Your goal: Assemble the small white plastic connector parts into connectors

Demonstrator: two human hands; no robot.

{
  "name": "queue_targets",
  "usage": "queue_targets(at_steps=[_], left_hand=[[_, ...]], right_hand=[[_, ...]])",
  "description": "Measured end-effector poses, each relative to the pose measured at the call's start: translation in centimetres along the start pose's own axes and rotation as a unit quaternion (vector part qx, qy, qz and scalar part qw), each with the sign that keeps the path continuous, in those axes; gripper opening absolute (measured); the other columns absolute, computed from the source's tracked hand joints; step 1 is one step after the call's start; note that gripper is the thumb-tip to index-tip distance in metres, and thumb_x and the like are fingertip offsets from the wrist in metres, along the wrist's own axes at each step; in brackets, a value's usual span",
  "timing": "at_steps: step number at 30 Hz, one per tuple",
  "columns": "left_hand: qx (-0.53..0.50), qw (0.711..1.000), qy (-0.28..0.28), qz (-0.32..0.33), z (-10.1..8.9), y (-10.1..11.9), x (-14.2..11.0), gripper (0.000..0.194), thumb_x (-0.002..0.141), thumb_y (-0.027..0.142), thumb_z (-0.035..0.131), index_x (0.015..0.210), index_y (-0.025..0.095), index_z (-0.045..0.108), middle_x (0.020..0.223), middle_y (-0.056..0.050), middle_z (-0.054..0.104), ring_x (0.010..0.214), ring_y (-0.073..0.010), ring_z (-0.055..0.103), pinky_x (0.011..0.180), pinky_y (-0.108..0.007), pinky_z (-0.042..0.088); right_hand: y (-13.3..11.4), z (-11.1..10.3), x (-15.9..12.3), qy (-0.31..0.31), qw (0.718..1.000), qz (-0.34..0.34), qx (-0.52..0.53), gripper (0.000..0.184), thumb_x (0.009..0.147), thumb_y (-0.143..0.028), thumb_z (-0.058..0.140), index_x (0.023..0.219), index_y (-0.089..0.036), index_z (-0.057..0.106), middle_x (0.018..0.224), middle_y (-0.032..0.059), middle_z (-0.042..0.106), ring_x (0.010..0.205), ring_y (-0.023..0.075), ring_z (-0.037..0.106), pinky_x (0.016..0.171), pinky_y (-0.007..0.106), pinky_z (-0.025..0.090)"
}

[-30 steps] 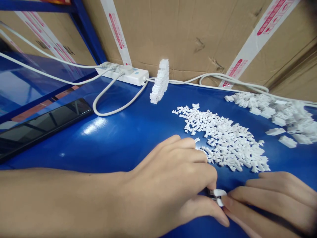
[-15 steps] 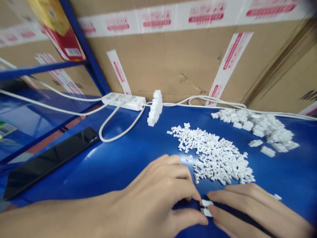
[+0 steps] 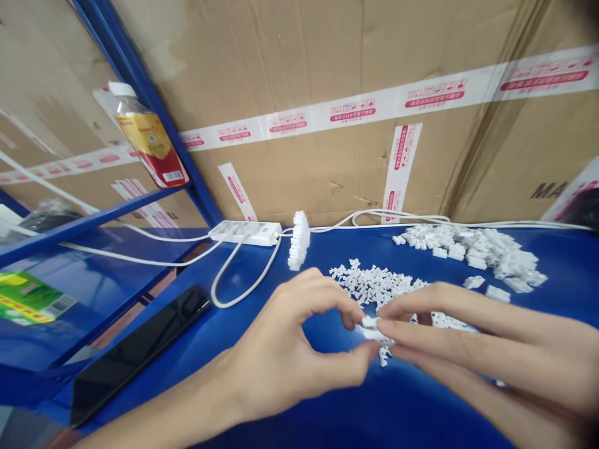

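Note:
My left hand [image 3: 290, 352] and my right hand [image 3: 472, 340] meet above the blue tabletop [image 3: 374, 399]. Their fingertips pinch a small white plastic piece [image 3: 374, 330] from both sides, and the fingers partly hide it. Just behind my fingers lies a loose pile of tiny white plastic parts [image 3: 374, 284], partly hidden by my hands. Farther right is a heap of larger white blocks [image 3: 472, 246]. A white stack of joined pieces [image 3: 299, 240] stands upright beyond my left hand, not touching it.
A white power strip [image 3: 246, 232] with white cables [image 3: 243, 284] lies at the table's back edge against cardboard boxes [image 3: 318, 75]. A black phone [image 3: 140, 355] lies near the left edge. A blue shelf frame [image 3: 140, 81] holds a bottle [image 3: 150, 146].
Both hands have lifted the white piece off the table and moved it up over the near edge of the pile. The view has tilted upward, showing more of the boxes.

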State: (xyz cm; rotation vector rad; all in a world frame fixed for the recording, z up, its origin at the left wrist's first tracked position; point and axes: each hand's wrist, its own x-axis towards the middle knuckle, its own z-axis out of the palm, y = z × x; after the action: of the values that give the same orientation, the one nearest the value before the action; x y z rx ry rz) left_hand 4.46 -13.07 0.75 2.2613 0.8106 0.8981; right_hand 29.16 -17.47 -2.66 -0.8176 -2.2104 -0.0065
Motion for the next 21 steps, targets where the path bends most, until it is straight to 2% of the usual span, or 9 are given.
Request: queue_targets(at_steps=[2, 3, 4, 7, 10, 14, 18, 20, 21], left_hand=[[0.025, 0.999, 0.029, 0.004, -1.5, 0.3, 0.5, 0.009, 0.081, 0.012, 0.077, 0.086, 0.019, 0.073, 0.084, 0.002, 0.074, 0.082, -0.0144, 0.065, 0.083, -0.03, 0.05], [0.04, 0.998, 0.051, 0.003, -2.1, 0.4, 0.7, 0.009, 0.081, 0.013, 0.076, 0.087, 0.019, 0.073, 0.085, 0.002, 0.074, 0.083, -0.0147, 0.065, 0.083, -0.031, 0.049], [0.058, 0.996, 0.072, -0.001, -2.6, 0.3, 0.9, 0.008, 0.082, 0.014, 0.076, 0.087, 0.02, 0.074, 0.086, 0.002, 0.074, 0.083, -0.015, 0.064, 0.082, -0.031, 0.049], [0.099, 0.987, 0.126, -0.016, -3.7, -0.6, 1.3, 0.004, 0.084, 0.018, 0.075, 0.085, 0.021, 0.073, 0.083, 0.002, 0.073, 0.077, -0.015, 0.057, 0.073, -0.03, 0.045], [0.104, 0.983, 0.144, -0.035, -4.3, -1.9, 1.3, 0.002, 0.087, 0.023, 0.075, 0.087, 0.022, 0.074, 0.081, 0.002, 0.072, 0.074, -0.0152, 0.054, 0.068, -0.029, 0.043], [0.12, 0.976, 0.176, -0.036, -4.9, -2.7, 1.3, 0.004, 0.089, 0.026, 0.075, 0.089, 0.022, 0.075, 0.078, 0.002, 0.07, 0.071, -0.0147, 0.051, 0.065, -0.029, 0.042], [0.081, 0.972, 0.211, -0.07, -3.4, -2.8, 0.8, 0.015, 0.095, 0.031, 0.07, 0.108, 0.023, 0.068, 0.078, 0.004, 0.07, 0.07, -0.0141, 0.054, 0.067, -0.028, 0.046], [0.054, 0.98, 0.174, -0.076, -1.4, -3.2, 0.4, 0.015, 0.095, 0.032, 0.068, 0.106, 0.023, 0.063, 0.073, 0.004, 0.069, 0.069, -0.0143, 0.056, 0.066, -0.028, 0.047], [0.046, 0.987, 0.134, -0.071, -0.2, -3.5, 0.2, 0.014, 0.093, 0.031, 0.07, 0.103, 0.023, 0.063, 0.073, 0.004, 0.069, 0.069, -0.0145, 0.057, 0.064, -0.028, 0.048]], right_hand=[[0.0, -0.2, 3.0, 0.023, 0.999, -0.01, 0.025, 0.031, 0.104, -0.015, 0.057, 0.126, -0.032, 0.072, 0.124, -0.0015, 0.069, 0.102, 0.009, 0.071, 0.083, 0.015, 0.058], [0.1, -0.3, 4.6, 0.036, 0.998, -0.023, 0.052, 0.026, 0.103, -0.015, 0.06, 0.12, -0.029, 0.074, 0.119, -0.0018, 0.073, 0.097, 0.008, 0.071, 0.081, 0.014, 0.057], [0.3, -0.4, 6.2, 0.049, 0.995, -0.04, 0.073, 0.021, 0.102, -0.015, 0.064, 0.115, -0.026, 0.076, 0.111, -0.0013, 0.076, 0.093, 0.0086, 0.072, 0.079, 0.016, 0.057], [1.3, -0.1, 9.9, 0.025, 0.992, -0.057, 0.109, 0.006, 0.099, -0.019, 0.072, 0.1, -0.019, 0.078, 0.097, 0.0011, 0.078, 0.084, 0.0107, 0.071, 0.077, 0.022, 0.057], [2.3, 0.6, 11.9, -0.011, 0.989, -0.065, 0.134, 0.008, 0.099, -0.02, 0.072, 0.103, -0.017, 0.079, 0.096, 0.0032, 0.078, 0.084, 0.0121, 0.071, 0.076, 0.025, 0.056], [3.3, 1.2, 13.2, -0.037, 0.982, -0.085, 0.166, 0.014, 0.099, -0.014, 0.07, 0.106, -0.019, 0.081, 0.101, 0.0023, 0.077, 0.085, 0.0094, 0.07, 0.074, 0.021, 0.054], [5.8, 2.0, 15.4, 0.01, 0.984, -0.005, 0.179, 0.009, 0.098, -0.026, 0.074, 0.1, -0.023, 0.082, 0.097, 0.0009, 0.078, 0.085, 0.0126, 0.072, 0.074, 0.024, 0.055], [7.9, 3.0, 16.9, 0.05, 0.981, 0.053, 0.181, 0.01, 0.096, -0.03, 0.076, 0.098, -0.022, 0.081, 0.096, 0.0021, 0.079, 0.086, 0.0157, 0.072, 0.076, 0.028, 0.057], [8.9, 3.6, 17.6, 0.068, 0.979, 0.077, 0.179, 0.011, 0.096, -0.031, 0.077, 0.098, -0.021, 0.08, 0.096, 0.0027, 0.079, 0.086, 0.0167, 0.072, 0.077, 0.03, 0.058]])
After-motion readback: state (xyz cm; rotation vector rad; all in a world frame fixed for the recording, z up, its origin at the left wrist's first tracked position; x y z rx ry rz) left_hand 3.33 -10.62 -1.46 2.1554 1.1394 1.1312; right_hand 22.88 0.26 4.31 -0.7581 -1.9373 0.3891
